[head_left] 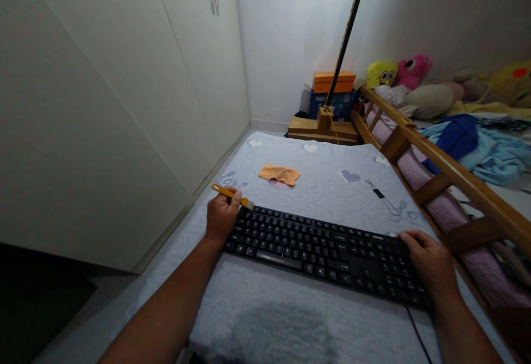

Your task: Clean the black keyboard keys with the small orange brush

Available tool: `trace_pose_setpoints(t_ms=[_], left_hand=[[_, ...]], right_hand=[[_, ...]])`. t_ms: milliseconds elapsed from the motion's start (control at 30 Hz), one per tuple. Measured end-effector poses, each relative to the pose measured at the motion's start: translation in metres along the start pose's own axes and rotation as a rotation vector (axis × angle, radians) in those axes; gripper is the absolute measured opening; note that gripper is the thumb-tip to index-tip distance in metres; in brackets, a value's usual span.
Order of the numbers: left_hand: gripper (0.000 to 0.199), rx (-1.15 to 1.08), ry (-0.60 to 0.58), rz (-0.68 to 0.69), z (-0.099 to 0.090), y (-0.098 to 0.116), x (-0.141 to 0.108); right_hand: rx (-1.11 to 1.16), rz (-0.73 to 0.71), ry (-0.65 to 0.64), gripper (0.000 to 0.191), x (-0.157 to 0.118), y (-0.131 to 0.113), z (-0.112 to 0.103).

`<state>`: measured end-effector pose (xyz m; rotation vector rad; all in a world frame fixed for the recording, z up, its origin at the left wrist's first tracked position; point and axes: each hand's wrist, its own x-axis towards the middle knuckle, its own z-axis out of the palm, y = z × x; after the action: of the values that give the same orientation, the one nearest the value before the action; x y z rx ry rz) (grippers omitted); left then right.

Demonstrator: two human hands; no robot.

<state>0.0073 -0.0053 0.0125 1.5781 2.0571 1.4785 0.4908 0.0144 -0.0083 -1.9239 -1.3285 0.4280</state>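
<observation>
A black computer keyboard [307, 245] lies at a slant across the cloth-covered table, its cable running off toward the front right. My left hand [223, 212] is closed around a small brush [236, 195] with a yellow handle and pale bristles. The same hand rests against the keyboard's left end, with the bristles over its top left corner. At the other end, my right hand [431, 261] grips the right edge, thumb and fingers closed at the top right corner. Behind the keyboard lies a crumpled orange cloth [280, 174].
The table wears a pale blue quilted cover [315, 187] with heart patterns. A wooden bed rail [456, 156] runs close along the right side; a white wardrobe [145, 104] stands left. Beyond the table are a black pole on a wooden base [307, 126] and an orange box [334, 82].
</observation>
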Motion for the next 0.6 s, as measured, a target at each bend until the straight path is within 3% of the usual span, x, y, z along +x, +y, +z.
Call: trace_pose_setpoints(t_ms=[600], left_hand=[[0.028,0.026,-0.017,-0.002,0.0033,-0.0006,0.0012]], right_hand=[[0.01,-0.026,0.001,0.035,0.005,0.0011,0.0022]])
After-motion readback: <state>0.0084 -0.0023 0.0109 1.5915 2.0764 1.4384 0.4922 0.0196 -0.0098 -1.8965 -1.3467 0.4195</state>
